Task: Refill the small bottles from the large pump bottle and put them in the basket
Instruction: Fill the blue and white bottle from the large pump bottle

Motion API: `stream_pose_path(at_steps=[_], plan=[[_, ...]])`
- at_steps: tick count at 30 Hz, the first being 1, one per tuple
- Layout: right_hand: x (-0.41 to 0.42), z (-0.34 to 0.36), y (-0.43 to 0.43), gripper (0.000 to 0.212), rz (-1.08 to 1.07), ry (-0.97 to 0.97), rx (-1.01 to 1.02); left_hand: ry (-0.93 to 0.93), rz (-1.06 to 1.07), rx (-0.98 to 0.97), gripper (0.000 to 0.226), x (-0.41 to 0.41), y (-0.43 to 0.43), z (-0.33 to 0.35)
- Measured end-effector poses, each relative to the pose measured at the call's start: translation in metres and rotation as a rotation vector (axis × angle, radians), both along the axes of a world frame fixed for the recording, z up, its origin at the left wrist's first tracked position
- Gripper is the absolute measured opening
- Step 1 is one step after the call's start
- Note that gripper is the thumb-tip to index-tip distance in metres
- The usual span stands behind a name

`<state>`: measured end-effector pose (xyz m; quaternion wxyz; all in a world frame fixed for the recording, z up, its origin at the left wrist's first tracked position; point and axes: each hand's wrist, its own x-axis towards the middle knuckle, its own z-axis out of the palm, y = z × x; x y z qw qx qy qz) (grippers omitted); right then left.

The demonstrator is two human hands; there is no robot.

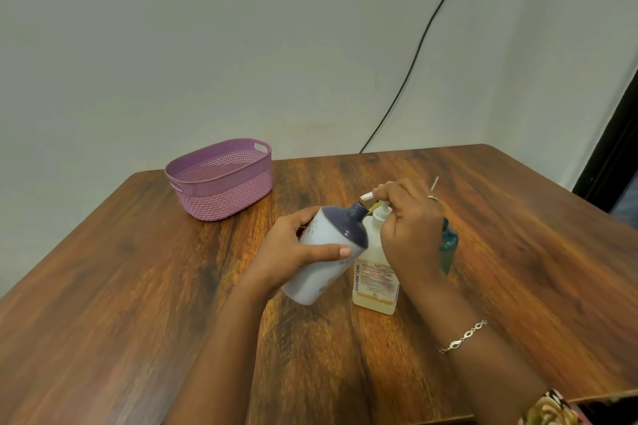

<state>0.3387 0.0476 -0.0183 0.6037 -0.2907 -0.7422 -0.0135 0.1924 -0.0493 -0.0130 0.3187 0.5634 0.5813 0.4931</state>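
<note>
My left hand (pixel 293 252) grips a white bottle with a dark blue shoulder (pixel 324 252), tilted so its open neck points up and right at the pump spout. The large pump bottle (pixel 374 283) stands upright on the table, pale yellow with a printed label. My right hand (pixel 407 228) is curled over its white pump head (pixel 371 197), whose spout pokes out to the left above the blue neck. A small teal bottle (pixel 448 245) stands just behind my right hand, mostly hidden. The purple woven basket (pixel 221 179) sits at the table's far left and nothing shows inside it.
The wooden table (pixel 138 304) meets a pale wall at its far edge. A black cable (pixel 414 55) runs down the wall to the table's back edge. A thin white stick (pixel 434 183) shows behind my right hand. A dark doorway edge stands at the far right.
</note>
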Motion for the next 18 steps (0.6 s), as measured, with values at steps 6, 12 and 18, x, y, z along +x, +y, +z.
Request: stream_pose_path(at_steps=[6,12,18], plan=[[-0.001,-0.012,0.001,0.027,-0.016,-0.01,0.014,-0.007,-0.004,0.0,0.051,0.0,0.0,0.0],[0.001,0.004,0.004,0.032,0.051,0.019,-0.03,-0.013,-0.013,-0.009,0.058,-0.001,0.0,0.001],[0.0,-0.006,-0.004,0.027,-0.002,-0.025,0.037,0.003,-0.004,0.003,0.056,-0.001,0.0,0.003]])
